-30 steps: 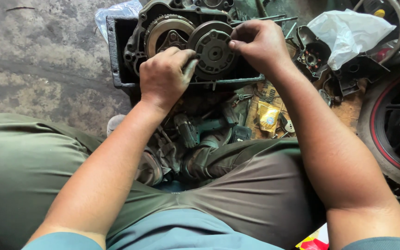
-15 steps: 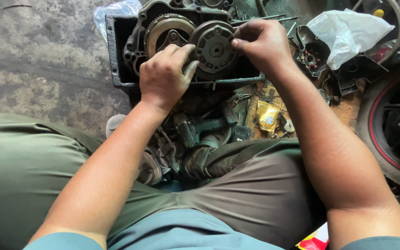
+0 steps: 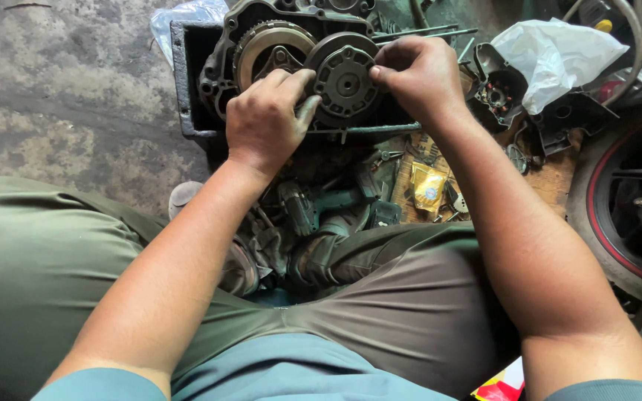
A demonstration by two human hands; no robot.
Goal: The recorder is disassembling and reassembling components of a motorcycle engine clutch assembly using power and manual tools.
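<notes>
1. The left hand [image 3: 265,122] rests on the engine [image 3: 291,67], fingers curled; their tips press the left rim of the round clutch [image 3: 345,78].
2. The right hand [image 3: 419,78] pinches thumb and forefinger together at the clutch's right edge; whether something small sits between them cannot be told.
3. The clutch lies between both sets of fingers, touching each.
4. A larger gear [image 3: 265,48] sits just beyond the left fingertips.
5. A white bag [image 3: 559,56] lies right of the right hand, a wheel [image 3: 618,200] farther off.
</notes>
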